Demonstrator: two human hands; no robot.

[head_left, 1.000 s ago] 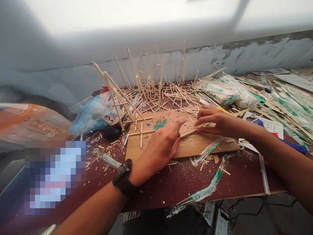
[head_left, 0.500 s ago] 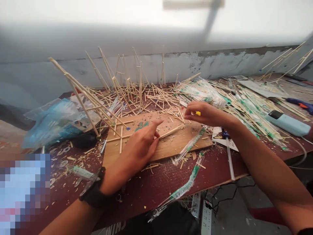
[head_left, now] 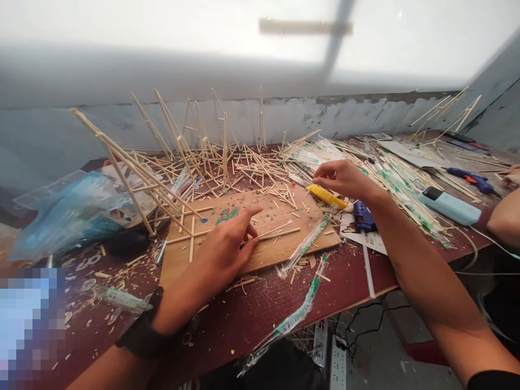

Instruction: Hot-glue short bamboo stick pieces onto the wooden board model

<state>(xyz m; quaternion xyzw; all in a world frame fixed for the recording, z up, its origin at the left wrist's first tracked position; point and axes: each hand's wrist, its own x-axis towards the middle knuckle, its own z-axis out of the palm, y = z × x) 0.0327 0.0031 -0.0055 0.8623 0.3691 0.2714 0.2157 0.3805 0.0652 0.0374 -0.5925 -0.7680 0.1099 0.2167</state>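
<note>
My left hand (head_left: 227,244) rests low over the wooden board (head_left: 260,254), its thumb and fingers closed on the near end of a thin wooden stick (head_left: 280,234). A second stick lies close beside it, pointing right. My right hand (head_left: 345,177) hovers over the board's far right corner with fingers loosely bent and apart. Just below it lies a yellow utility knife (head_left: 331,197), blade out toward the left. At the board's left, crossed sticks (head_left: 192,238) join a leaning stick frame (head_left: 134,184).
Stick frames and loose sticks (head_left: 264,168) crowd the back. A blue glue gun (head_left: 363,216) is beside my right forearm; another glue gun (head_left: 471,179) and a light-blue device (head_left: 449,206) lie right. Another person's arm (head_left: 506,216) shows at the right edge. Plastic wrappers (head_left: 300,309) cross the front.
The yellow knife, mostly hidden by my right hand before, now shows below it. Two sticks now lie side by side at my left hand, where one angled stick showed. The view has turned right.
</note>
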